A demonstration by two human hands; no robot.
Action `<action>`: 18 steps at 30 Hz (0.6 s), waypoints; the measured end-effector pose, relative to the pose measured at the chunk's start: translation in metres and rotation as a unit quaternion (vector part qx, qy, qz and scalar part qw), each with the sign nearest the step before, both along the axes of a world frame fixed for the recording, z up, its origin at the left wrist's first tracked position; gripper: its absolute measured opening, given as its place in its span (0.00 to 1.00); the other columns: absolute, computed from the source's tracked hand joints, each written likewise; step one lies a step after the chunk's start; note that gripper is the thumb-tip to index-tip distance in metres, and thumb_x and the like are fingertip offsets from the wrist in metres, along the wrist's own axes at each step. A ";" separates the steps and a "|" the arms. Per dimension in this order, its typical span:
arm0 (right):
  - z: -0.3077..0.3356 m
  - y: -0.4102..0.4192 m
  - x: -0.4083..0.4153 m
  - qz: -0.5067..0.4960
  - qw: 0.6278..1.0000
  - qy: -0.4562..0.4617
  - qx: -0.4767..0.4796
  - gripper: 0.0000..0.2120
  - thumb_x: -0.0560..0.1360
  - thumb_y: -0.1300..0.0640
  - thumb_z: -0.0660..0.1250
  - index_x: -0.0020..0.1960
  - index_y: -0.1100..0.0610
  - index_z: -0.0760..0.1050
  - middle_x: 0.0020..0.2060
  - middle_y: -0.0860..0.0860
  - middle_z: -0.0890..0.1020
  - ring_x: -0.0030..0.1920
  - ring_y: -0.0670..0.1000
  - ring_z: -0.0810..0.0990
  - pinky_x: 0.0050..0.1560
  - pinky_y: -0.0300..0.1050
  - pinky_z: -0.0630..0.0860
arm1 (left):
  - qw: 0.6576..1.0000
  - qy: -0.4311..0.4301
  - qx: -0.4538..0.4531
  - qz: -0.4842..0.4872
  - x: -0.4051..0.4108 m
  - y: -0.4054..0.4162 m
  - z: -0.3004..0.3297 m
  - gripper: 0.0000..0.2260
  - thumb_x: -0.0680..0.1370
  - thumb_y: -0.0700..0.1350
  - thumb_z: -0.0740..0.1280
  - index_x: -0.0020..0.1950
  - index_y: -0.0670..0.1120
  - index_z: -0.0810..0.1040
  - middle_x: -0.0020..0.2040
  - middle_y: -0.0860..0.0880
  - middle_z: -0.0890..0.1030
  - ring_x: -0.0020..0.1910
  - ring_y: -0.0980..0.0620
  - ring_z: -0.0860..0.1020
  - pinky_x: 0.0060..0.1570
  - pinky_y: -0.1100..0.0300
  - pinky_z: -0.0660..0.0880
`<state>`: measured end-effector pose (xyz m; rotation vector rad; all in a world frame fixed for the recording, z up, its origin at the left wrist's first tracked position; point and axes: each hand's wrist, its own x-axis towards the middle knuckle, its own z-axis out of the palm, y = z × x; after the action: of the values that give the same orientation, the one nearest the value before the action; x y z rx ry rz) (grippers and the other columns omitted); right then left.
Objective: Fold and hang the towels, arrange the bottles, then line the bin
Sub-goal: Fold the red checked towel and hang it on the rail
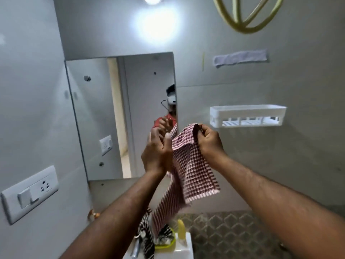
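Checked towel (192, 165), red and white, held up in mid-air in front of the mirror (112, 118), well above the basin area; lower end hangs loose and blurred toward the items below. Right hand (209, 141) pinches one top corner, fingers curled round the fabric. Left hand (158, 154) grips the opposite top edge, thumb pressed against the cloth. Judged step: aligning corners for a fold, nothing hung yet. Risk: grip is on the upper edge only, so the free tail may swing and drag over the striped cloth (147, 240) and yellow bottle (181, 230) beneath, tipping the bottle; uneven corners would give a skewed fold; a slipped pinch drops the towel onto the wet-side fittings. Surroundings: wall shelf (248, 115), white, right of the hands, appears to hold nothing; pale cloth strip (240, 57) higher on the wall; switch plate (29, 193) at left; yellow ring hanger (248, 17) overhead, partly cut off
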<state>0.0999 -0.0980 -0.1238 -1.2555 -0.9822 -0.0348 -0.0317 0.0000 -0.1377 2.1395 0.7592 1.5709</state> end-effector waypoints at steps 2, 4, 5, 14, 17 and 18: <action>0.023 -0.025 0.015 0.004 0.999 -0.032 -0.007 0.10 0.84 0.53 0.65 0.49 0.55 0.83 0.43 0.48 0.87 0.43 0.45 0.83 0.49 0.47 0.79 | 0.979 -0.076 0.039 -0.183 0.020 -0.024 0.015 0.18 0.79 0.60 0.61 0.65 0.53 0.71 0.56 0.50 0.80 0.51 0.50 0.80 0.48 0.53 0.77; 0.040 -0.050 0.025 0.013 0.998 -0.053 -0.022 0.14 0.83 0.49 0.67 0.50 0.58 0.84 0.44 0.52 0.88 0.44 0.48 0.85 0.50 0.50 0.81 | 0.960 -0.056 0.063 -0.266 0.043 -0.048 0.022 0.25 0.78 0.61 0.66 0.71 0.51 0.70 0.60 0.54 0.80 0.54 0.57 0.81 0.53 0.61 0.79; 0.046 -0.061 0.029 0.017 0.998 -0.056 -0.024 0.14 0.82 0.48 0.67 0.49 0.58 0.84 0.43 0.53 0.88 0.44 0.48 0.85 0.49 0.49 0.81 | 0.957 -0.036 0.071 -0.279 0.052 -0.059 0.023 0.27 0.77 0.61 0.68 0.72 0.52 0.69 0.61 0.56 0.81 0.56 0.60 0.81 0.54 0.65 0.78; 0.063 -0.153 0.077 -0.200 0.970 -0.138 -0.025 0.22 0.82 0.44 0.66 0.39 0.61 0.75 0.31 0.51 0.78 0.34 0.47 0.74 0.38 0.49 0.72 | 0.877 0.054 -0.233 -0.417 0.121 -0.123 -0.016 0.11 0.83 0.40 0.64 0.44 0.42 0.83 0.37 0.52 0.86 0.37 0.54 0.80 0.35 0.62 0.77; 0.063 -0.182 0.102 -0.326 0.924 -0.168 -0.110 0.17 0.83 0.47 0.64 0.46 0.60 0.80 0.43 0.55 0.85 0.46 0.55 0.82 0.47 0.49 0.76 | 0.826 0.035 -0.314 -0.466 0.133 -0.136 -0.021 0.16 0.86 0.48 0.62 0.49 0.39 0.84 0.41 0.48 0.87 0.39 0.52 0.82 0.36 0.61 0.76; 0.063 -0.191 0.107 -0.338 0.919 -0.150 -0.136 0.13 0.83 0.50 0.64 0.49 0.58 0.82 0.47 0.56 0.86 0.50 0.57 0.83 0.50 0.48 0.76 | 0.814 0.028 -0.332 -0.477 0.136 -0.140 -0.020 0.18 0.86 0.50 0.62 0.51 0.38 0.84 0.43 0.46 0.87 0.40 0.51 0.83 0.38 0.60 0.77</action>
<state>0.2072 -0.2892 -0.0604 -1.8403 -0.7800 -0.6665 0.1048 -0.1397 -0.1576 1.5826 0.1079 0.5721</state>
